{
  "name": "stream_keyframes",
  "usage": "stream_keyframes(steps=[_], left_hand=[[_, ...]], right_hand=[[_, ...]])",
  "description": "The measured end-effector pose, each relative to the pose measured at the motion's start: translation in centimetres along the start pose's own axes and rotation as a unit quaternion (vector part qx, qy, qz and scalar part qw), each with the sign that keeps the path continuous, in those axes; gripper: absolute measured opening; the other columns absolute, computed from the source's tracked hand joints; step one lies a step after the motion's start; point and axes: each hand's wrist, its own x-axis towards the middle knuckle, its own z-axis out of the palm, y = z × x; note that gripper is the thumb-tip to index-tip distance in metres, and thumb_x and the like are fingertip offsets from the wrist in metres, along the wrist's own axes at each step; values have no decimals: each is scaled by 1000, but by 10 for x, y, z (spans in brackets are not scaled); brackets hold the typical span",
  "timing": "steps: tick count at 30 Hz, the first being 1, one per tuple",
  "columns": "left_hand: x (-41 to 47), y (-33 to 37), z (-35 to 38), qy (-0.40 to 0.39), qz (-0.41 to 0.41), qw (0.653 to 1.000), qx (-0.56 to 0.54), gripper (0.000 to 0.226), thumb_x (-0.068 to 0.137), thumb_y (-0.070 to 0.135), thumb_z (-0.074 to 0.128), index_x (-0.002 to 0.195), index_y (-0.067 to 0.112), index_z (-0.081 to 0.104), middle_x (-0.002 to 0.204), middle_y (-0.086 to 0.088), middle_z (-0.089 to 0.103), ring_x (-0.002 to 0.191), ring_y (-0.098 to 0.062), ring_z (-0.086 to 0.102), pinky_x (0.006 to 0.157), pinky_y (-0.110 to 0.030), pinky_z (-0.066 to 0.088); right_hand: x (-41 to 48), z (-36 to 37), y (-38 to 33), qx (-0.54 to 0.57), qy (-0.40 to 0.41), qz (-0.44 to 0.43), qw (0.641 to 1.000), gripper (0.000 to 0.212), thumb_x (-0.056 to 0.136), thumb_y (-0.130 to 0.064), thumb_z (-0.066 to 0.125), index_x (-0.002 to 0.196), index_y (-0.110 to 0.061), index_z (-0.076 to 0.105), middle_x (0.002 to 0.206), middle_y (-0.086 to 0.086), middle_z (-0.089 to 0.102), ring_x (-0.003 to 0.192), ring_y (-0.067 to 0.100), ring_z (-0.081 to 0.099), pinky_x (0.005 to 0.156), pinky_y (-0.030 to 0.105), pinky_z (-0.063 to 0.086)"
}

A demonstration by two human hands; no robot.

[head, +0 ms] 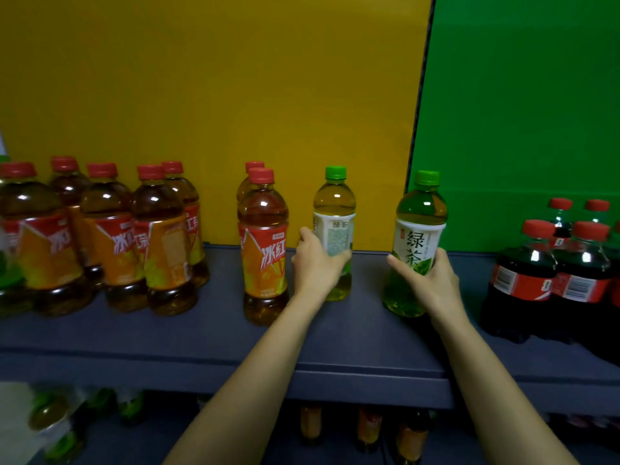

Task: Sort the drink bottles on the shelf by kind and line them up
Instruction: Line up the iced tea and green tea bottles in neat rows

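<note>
Two green-capped green tea bottles stand upright on the blue-grey shelf (362, 333). My left hand (317, 265) grips the farther one (335, 209) around its white label. My right hand (431, 280) grips the nearer one (419, 229), which stands further right, low on its label. Just left of my left hand stand two red-capped iced black tea bottles (263, 243), one behind the other. Several more iced black tea bottles (110, 236) are bunched at the shelf's left end. Cola bottles (550, 273) with red caps stand at the right.
A yellow back panel (214, 95) and a green one (523, 95) close off the shelf behind. A lower shelf holds more bottles (369, 427), dim and blurred. Bare shelf surface lies between the left group and the middle bottles, and along the front edge.
</note>
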Motion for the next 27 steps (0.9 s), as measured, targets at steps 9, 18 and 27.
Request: stream_keyframes(steps=[9,18,27], left_hand=[[-75,9,-46,2,67,997,-25,51,65,36,80,99,18,47,103,0,66,94,-13,63,79,-34,55],[-107,-10,-156,96,87,989,-65,57,50,53,74,94,23,53,93,10,68,85,-2,66,73,-35,58],[-130,-94,-319,228,36,973,-18,61,44,57,75,90,21,57,86,8,68,78,-6,67,72,-37,59]], right_hand=[[-62,-24,-25,106,-95,-83,986,55,63,-43,72,112,-26,53,105,-11,64,98,8,60,87,35,47],[-110,22,-83,187,-202,-148,950,90,39,-74,72,115,-30,56,108,-12,69,98,7,65,81,32,51],[-187,132,-147,231,-276,-150,921,61,56,-50,74,111,-30,56,102,-13,69,94,0,65,81,26,51]])
